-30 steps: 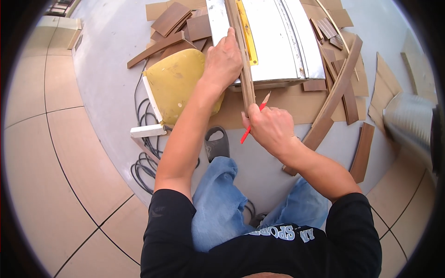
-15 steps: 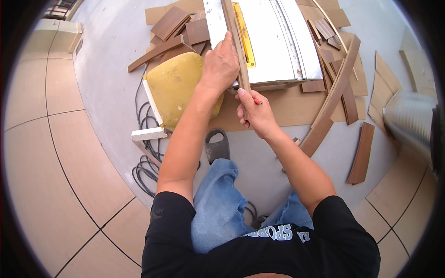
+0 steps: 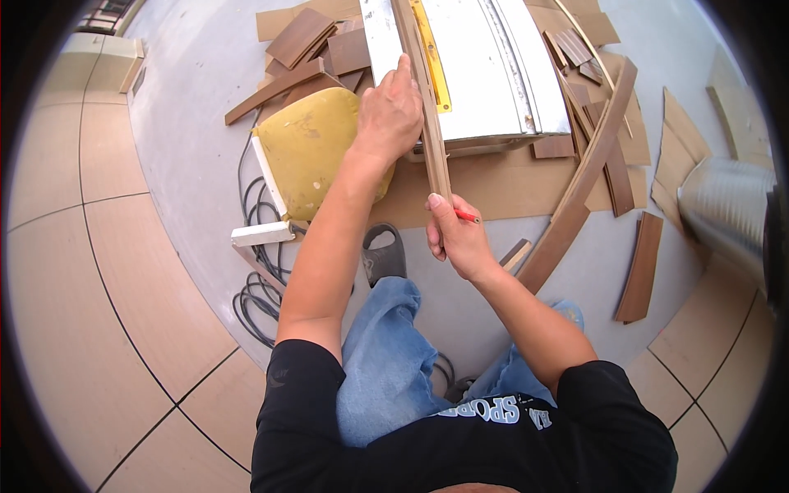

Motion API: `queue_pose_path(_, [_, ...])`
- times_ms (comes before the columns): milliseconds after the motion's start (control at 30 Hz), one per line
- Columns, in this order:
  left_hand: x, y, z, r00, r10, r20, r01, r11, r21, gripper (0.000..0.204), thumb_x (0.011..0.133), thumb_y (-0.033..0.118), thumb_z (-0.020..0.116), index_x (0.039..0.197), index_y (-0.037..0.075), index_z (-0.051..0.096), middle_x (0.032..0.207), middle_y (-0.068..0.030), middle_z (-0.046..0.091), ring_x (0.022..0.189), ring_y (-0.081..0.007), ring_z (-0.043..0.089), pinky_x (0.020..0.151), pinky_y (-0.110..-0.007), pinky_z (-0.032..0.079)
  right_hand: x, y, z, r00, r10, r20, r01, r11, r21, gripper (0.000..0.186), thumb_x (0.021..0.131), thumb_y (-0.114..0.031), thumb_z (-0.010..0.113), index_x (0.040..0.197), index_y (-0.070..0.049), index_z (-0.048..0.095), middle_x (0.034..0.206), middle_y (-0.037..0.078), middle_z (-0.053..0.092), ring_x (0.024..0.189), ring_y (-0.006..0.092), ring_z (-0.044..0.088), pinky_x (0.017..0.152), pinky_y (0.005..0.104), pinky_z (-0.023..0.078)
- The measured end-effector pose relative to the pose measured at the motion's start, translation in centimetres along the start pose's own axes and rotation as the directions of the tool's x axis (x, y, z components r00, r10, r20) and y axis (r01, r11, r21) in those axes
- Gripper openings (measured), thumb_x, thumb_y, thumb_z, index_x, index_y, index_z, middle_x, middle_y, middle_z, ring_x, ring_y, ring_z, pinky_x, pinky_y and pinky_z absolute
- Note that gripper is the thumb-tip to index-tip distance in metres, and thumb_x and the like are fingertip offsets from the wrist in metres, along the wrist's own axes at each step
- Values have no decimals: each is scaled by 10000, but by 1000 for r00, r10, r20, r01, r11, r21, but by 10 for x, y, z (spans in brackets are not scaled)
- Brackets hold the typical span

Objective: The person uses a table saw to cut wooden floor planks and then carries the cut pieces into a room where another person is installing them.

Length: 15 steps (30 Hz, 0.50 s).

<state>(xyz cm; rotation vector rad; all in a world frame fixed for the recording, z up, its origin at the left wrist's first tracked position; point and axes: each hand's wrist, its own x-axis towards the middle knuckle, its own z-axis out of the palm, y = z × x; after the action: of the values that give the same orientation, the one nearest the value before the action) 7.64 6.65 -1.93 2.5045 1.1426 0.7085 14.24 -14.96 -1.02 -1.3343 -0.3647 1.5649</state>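
A long, narrow brown wooden strip lies along the left part of a silvery metal-topped work table and juts past its near edge. My left hand is closed against the strip's left side over the table, index finger pointing along it. Nearer to me, my right hand grips the strip's projecting part, thumb on top. A red pencil sticks out of the same hand, to the right. The fingertips under the strip are partly hidden. Beside the strip, a yellow strip is set along the table top.
A stained yellow seat-like piece stands left of the table, with black cable below it. Brown plank offcuts lie on cardboard at left; a long curved plank and more pieces lie at right. A silvery roll sits far right.
My right hand has moved toward me and slightly right, with the pencil still in it. More of the strip shows between that hand and the table edge. My left hand has barely moved.
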Motion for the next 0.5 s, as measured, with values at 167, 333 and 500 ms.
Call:
queue_pose_path(167, [0, -1, 1, 1000, 22, -14, -22, 1000, 7, 524, 1011, 156, 472, 1451, -127, 453, 1008, -206, 676, 906, -388, 652, 802, -500, 509, -18, 13, -2, 1000, 25, 0, -25, 999, 37, 358, 1082, -405, 563, 1058, -48, 567, 597, 30, 522, 464, 121, 475, 418, 281, 371])
queue_pose_path(333, [1, -3, -1, 1000, -6, 22, 7, 1000, -12, 544, 1010, 154, 469, 1474, -126, 422, 1022, -218, 672, 914, -405, 646, 809, -513, 504, -36, 22, 1, 999, 40, 0, -40, 999, 32, 353, 1089, -398, 548, 1057, -46, 554, 604, 33, 527, 468, 122, 483, 421, 278, 380])
queue_pose_path(500, [3, -4, 0, 1000, -8, 18, 9, 999, -35, 538, 1011, 157, 465, 1471, -121, 426, 1032, -231, 672, 916, -425, 647, 829, -521, 506, -50, 34, -2, 999, 47, 5, -47, 999, 6, 360, 1086, -400, 552, 1079, -40, 551, 609, 38, 538, 488, 124, 506, 443, 280, 400])
